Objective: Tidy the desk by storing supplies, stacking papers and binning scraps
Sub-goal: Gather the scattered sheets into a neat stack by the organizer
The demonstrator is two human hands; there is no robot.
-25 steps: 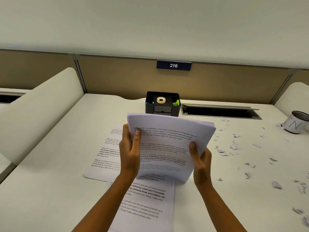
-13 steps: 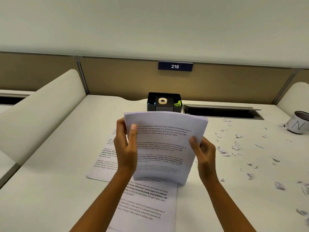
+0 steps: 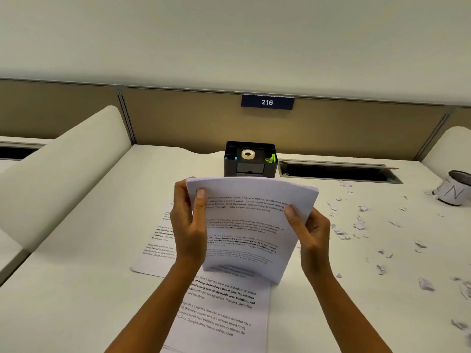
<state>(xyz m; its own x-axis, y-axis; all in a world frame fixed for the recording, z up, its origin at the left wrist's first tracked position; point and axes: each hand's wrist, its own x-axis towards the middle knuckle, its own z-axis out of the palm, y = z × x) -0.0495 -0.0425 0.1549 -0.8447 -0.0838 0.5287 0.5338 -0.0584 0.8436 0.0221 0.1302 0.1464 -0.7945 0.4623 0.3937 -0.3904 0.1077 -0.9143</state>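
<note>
Left hand (image 3: 190, 225) grips the left edge of a sheaf of printed papers (image 3: 249, 225), thumb across the front and fingers behind. Right hand (image 3: 309, 235) pinches the right edge the same way. The sheaf is held upright and bowed over mid-desk, its lower edge down at a loose printed sheet (image 3: 224, 314); whether they touch cannot be told. Its top page reads in part "a peaceful, close-knit, and nature-connected way of". The loose sheet carries like text with bold lines, "Defined by a slower pace, it is centered". A second printed sheet (image 3: 158, 240) lies flat beside the left hand. Beyond the sheaf stands a black desk organizer (image 3: 249, 169) with a tape roll (image 3: 248, 154) in its middle top compartment, a green item (image 3: 272, 158) in its right corner and a small drawer in front. Torn paper scraps (image 3: 359, 224) are scattered over the right of the desk (image 3: 76, 276). At the far right a white mug (image 3: 453, 191) marked "N" lies tipped over. A blue sign (image 3: 267, 102) on the partition reads "216".
</note>
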